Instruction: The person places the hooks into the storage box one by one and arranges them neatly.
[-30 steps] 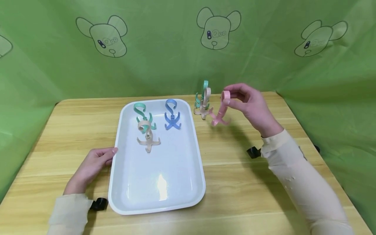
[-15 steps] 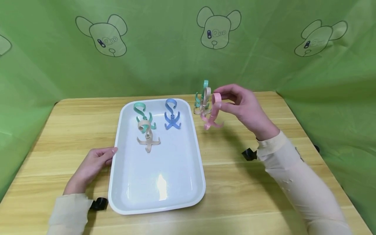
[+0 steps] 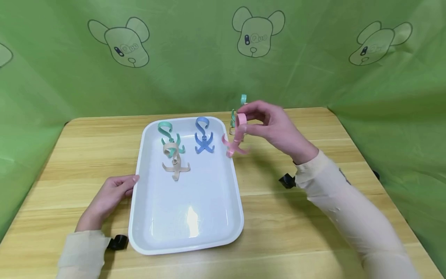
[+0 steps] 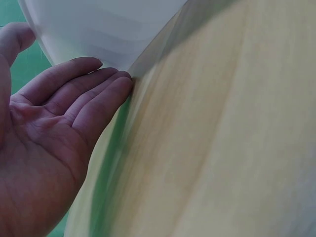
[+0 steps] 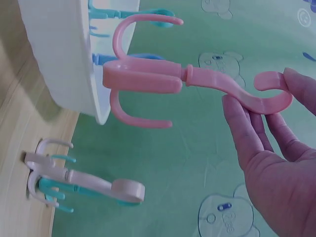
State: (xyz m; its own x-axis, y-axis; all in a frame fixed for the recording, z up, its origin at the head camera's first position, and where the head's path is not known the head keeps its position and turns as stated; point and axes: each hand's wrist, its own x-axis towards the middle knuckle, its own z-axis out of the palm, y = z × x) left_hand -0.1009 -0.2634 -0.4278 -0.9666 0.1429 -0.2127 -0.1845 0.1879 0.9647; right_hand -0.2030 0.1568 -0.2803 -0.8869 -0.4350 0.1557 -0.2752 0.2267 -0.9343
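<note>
My right hand (image 3: 270, 124) pinches the curled top of a pink swivel hook hanger (image 3: 234, 145) between thumb and fingers. The hanger's prongs hang down over the tray's right rim in the head view; in the right wrist view the pink hanger (image 5: 148, 79) lies across the upper middle. My left hand (image 3: 113, 195) holds the left edge of the white tray (image 3: 184, 201), thumb at the rim and fingers against the outer wall (image 4: 108, 39). Inside the tray stand a green hanger (image 3: 166, 128), a beige hanger (image 3: 175, 166) and a blue hanger (image 3: 204, 143).
Behind my right hand, a second green hanger (image 3: 243, 99) and a second beige hanger (image 5: 94, 182) stand on the wooden table (image 3: 278, 232); the hand mostly covers them in the head view. A green curtain (image 3: 195, 69) with printed bear heads encloses the back and sides.
My right hand has carried the pink hanger leftward, from beside the standing hangers to above the tray's right rim. The left hand and the tray have stayed put.
</note>
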